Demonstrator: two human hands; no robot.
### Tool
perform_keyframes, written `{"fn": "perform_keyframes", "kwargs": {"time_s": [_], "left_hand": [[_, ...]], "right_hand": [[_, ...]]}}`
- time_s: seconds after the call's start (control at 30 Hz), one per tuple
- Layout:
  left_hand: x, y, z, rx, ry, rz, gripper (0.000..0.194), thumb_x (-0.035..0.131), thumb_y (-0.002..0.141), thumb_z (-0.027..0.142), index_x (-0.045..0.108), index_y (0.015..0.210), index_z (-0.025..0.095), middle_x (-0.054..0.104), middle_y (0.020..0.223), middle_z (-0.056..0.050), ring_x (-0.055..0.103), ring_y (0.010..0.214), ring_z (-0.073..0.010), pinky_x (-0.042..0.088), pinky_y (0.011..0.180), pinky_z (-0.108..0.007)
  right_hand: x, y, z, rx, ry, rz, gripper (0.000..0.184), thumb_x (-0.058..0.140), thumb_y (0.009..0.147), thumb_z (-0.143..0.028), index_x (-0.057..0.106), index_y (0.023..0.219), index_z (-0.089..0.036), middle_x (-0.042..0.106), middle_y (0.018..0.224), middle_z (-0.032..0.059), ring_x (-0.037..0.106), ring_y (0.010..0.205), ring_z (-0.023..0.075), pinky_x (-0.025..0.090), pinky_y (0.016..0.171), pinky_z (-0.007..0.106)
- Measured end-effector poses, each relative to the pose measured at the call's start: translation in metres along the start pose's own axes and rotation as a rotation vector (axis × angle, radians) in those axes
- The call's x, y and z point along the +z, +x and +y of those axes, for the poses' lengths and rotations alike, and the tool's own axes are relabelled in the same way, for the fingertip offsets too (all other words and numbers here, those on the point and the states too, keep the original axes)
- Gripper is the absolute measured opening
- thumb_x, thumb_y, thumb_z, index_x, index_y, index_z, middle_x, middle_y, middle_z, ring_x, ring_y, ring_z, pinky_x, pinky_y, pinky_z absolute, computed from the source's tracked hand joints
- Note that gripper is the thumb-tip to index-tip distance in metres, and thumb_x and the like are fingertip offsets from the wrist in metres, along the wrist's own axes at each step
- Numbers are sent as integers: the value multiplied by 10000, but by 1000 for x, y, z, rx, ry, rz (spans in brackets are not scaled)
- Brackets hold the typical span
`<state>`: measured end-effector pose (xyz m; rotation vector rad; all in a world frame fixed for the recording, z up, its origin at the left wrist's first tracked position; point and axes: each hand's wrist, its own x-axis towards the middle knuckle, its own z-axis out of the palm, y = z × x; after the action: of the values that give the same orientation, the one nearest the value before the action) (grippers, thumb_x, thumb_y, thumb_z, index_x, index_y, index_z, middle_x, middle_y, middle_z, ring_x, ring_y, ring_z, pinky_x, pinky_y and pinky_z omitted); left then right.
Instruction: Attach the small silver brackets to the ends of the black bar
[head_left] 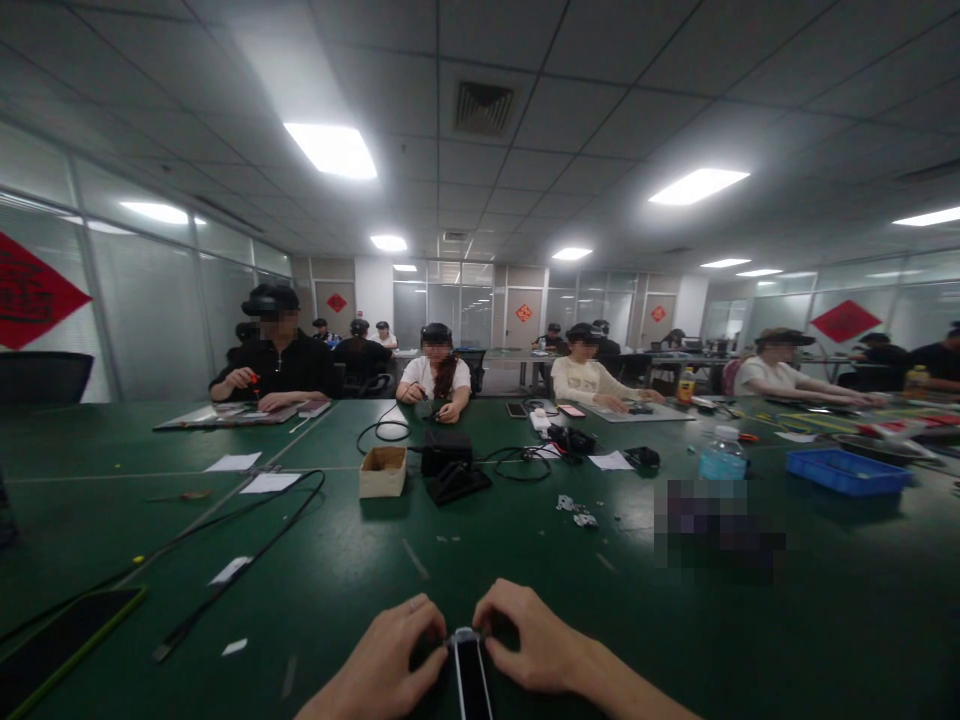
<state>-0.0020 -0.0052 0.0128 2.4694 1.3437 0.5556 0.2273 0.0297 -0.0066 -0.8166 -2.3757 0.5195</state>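
A slim device with a dark face and pale edges (473,680) lies lengthwise at the bottom middle of the view, its near end cut off by the frame. At its far end is a small grey-white part (465,634). From the left, my left hand (401,650) is curled, with thumb and fingertips pinched at that end. My right hand (536,640) mirrors it on the other side, its bent fingers and thumb closing on the right corner. What exactly the fingertips pinch is too small to make out.
Beyond my hands on the green table (322,560) are a small cardboard box (382,475), a black stand (457,482), whitish scraps (585,520), a blue tray (847,472) and a bottle (723,455). Black cable (247,555) and a green-edged phone (67,640) lie left. Several people sit opposite.
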Motion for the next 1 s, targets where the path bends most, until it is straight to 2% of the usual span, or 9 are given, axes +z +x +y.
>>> {"fn": "perform_keyframes", "kwargs": {"time_s": [0.27, 0.47, 0.7, 0.9, 1.0], "left_hand": [[3, 1, -2, 29, 26, -9, 198, 431, 902, 238, 622, 885, 190, 632, 844, -28, 582, 771, -159, 440, 686, -243], [3, 1, -2, 19, 14, -15, 215, 445, 906, 278, 643, 901, 195, 642, 859, -30, 591, 766, -157, 440, 676, -236], [3, 3, -5, 51, -35, -23, 221, 444, 914, 316, 636, 934, 207, 636, 881, -22, 587, 761, -147, 445, 687, -234], [-1, 4, -3, 34, -37, -79, 211, 455, 900, 296, 631, 970, 205, 637, 917, -32, 594, 778, -159, 452, 696, -252], [-2, 5, -3, 27, -26, -92, 209, 465, 891, 287, 630, 993, 208, 636, 930, -33, 591, 784, -162, 453, 707, -259]], "right_hand": [[3, 0, 3, -2, -1, 16, 180, 564, 744, -152, 630, 910, -176, 625, 866, 35, 579, 795, 143, 466, 740, 254], [1, 1, 1, 16, 6, 18, 161, 580, 740, -163, 631, 891, -181, 628, 863, 33, 578, 785, 142, 469, 725, 249], [0, 3, 2, -44, 6, 30, 179, 615, 723, -165, 618, 903, -167, 625, 855, 36, 574, 779, 142, 477, 711, 243], [-15, 4, 3, -33, -42, -33, 258, 651, 755, -281, 608, 983, -168, 629, 927, 44, 574, 822, 148, 481, 751, 260], [-29, 4, 21, 42, -140, 28, 238, 606, 816, -322, 610, 1003, -174, 632, 956, 51, 571, 855, 161, 467, 785, 291]]}}
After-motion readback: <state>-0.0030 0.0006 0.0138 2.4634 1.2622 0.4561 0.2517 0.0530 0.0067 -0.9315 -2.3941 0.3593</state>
